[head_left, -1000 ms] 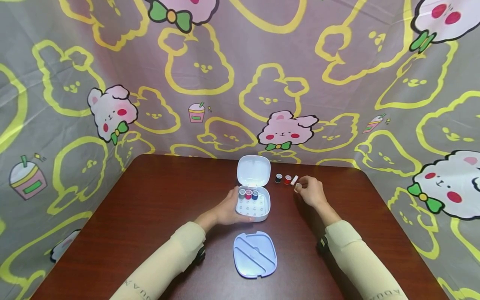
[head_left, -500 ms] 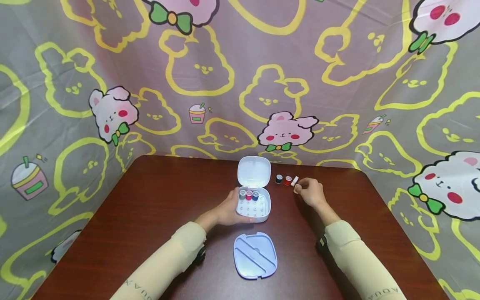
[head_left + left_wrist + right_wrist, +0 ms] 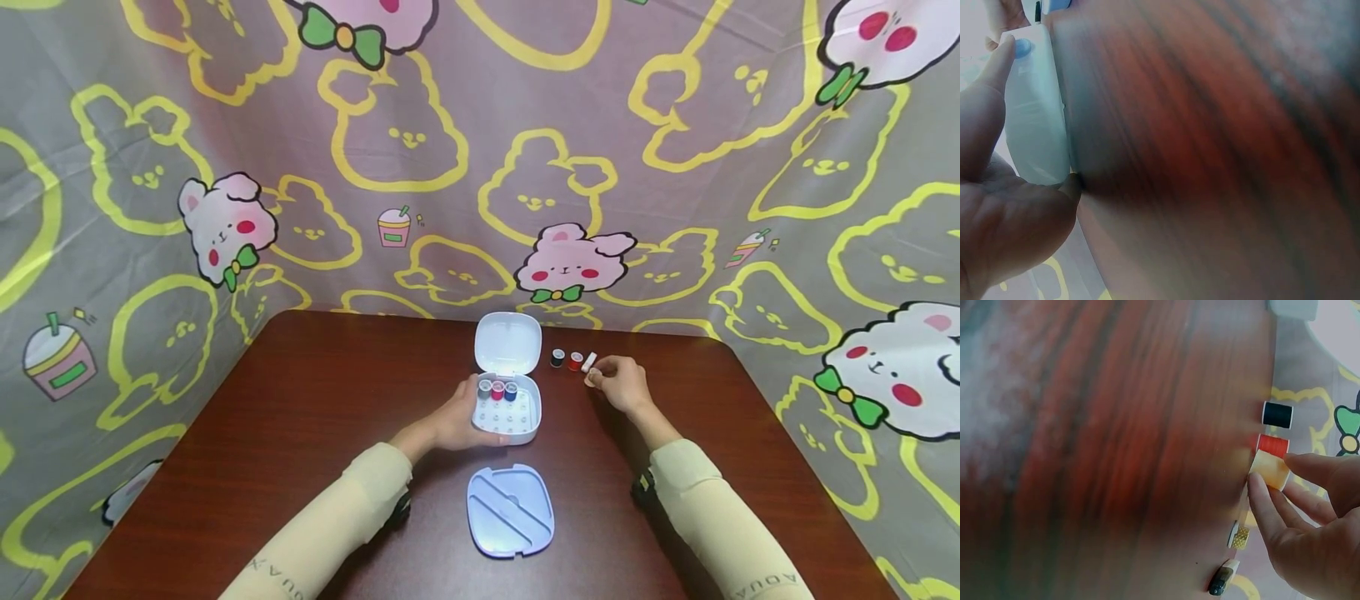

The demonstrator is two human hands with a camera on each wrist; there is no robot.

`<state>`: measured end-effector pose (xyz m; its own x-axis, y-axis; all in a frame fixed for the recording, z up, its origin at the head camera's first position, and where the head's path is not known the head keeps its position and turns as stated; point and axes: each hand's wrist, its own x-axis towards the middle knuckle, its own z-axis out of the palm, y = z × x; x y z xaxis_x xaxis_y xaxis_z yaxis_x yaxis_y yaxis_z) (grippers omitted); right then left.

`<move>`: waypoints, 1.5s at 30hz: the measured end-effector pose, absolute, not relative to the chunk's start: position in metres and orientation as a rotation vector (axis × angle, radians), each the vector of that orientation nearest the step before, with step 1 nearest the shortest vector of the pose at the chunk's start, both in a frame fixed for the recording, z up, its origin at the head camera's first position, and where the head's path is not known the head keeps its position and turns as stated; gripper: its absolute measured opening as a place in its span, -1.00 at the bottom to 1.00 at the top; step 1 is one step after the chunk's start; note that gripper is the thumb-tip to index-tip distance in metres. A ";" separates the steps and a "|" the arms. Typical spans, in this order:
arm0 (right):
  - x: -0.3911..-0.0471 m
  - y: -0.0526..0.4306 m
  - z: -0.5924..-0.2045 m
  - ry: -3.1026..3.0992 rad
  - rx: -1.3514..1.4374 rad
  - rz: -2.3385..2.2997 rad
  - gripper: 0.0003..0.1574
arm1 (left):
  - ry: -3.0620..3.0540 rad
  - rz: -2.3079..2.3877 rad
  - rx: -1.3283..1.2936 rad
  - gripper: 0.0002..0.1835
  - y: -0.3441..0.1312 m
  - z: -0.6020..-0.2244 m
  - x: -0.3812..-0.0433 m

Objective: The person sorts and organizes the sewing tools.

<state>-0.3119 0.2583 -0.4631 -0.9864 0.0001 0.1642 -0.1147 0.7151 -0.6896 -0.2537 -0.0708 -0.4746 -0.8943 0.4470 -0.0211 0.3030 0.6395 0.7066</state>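
My right hand [image 3: 625, 385] pinches a pale yellow thread spool [image 3: 1269, 469] between thumb and fingertips, close beside a red thread spool [image 3: 1273, 445]. Beyond the red one, a black thread spool [image 3: 1277, 415] lies on the table. A white sewing box [image 3: 531, 429] stands with its lid raised; grey, pink and blue thread spools [image 3: 498, 390] line the back row of its pegs. My left hand [image 3: 452, 419] grips the box at its left side, the thumb [image 3: 999, 65] along the front and the other fingers toward the back corner.
A light blue tray [image 3: 512, 510] with diagonal ridges lies in front of the box. Near my right hand are a small white piece [image 3: 589, 362], a gold dotted thimble [image 3: 1239, 537] and a small black-and-white item [image 3: 1224, 577]. Patterned cloth [image 3: 420, 275] hangs behind the table.
The pale yellow spool in my right hand has shifted slightly left and tilted. My left hand keeps its place on the box.
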 end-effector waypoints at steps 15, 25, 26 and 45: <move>-0.310 0.249 -0.461 -2.762 0.165 1.256 -0.76 | 2.651 1.099 0.598 0.39 -0.071 -0.471 -0.253; -0.307 0.244 -0.460 -2.736 0.228 1.348 -0.79 | 2.655 1.107 0.616 0.36 -0.071 -0.474 -0.254; -0.307 0.244 -0.460 -2.730 0.240 1.365 -0.79 | 2.656 1.108 0.616 0.37 -0.071 -0.474 -0.254; -0.301 0.230 -0.457 -2.712 0.264 1.379 -0.79 | 2.660 1.100 0.612 0.38 -0.071 -0.477 -0.255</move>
